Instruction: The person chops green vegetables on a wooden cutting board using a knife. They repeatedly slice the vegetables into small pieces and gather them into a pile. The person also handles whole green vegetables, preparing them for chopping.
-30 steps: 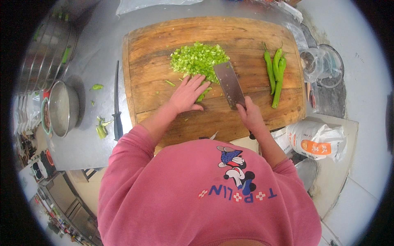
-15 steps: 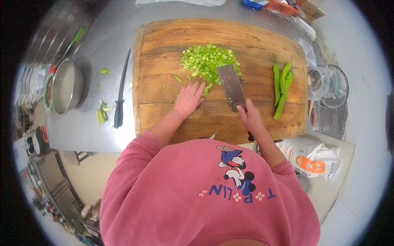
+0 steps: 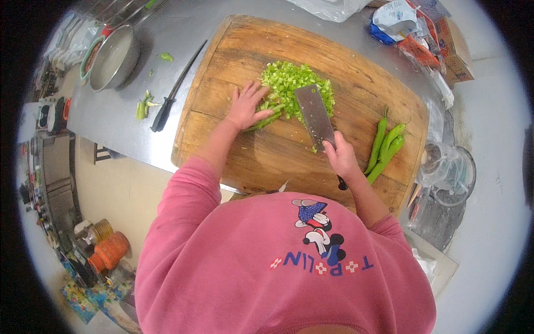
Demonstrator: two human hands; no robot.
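On the wooden cutting board [image 3: 267,167] lies a heap of chopped green pepper [image 3: 286,78]. My left hand [image 3: 246,107] rests at the heap's left edge, fingers spread, thumb against some long green pepper strips [image 3: 271,116]. In my right hand [image 3: 342,157] is a cleaver [image 3: 315,111], gripped near the back of its blade, with the dark handle end showing below. The blade's far end lies over the right side of the heap. Several whole green peppers [image 3: 384,149] lie on the board to the right of the cleaver.
Left of the board, a sharpening steel [image 3: 179,83] with a black handle lies on the metal table [image 3: 119,117]. Pepper stem scraps [image 3: 143,106] and a metal bowl [image 3: 115,58] are beyond it. Bags [image 3: 397,25] and a cardboard box [image 3: 455,50] stand far right; a clear plastic container [image 3: 449,172] is nearer.
The whole view has turned, so the board now appears tilted. My left hand's fingers have spread beside the heap, exposing the pepper strips near the thumb. My right hand still holds the cleaver.
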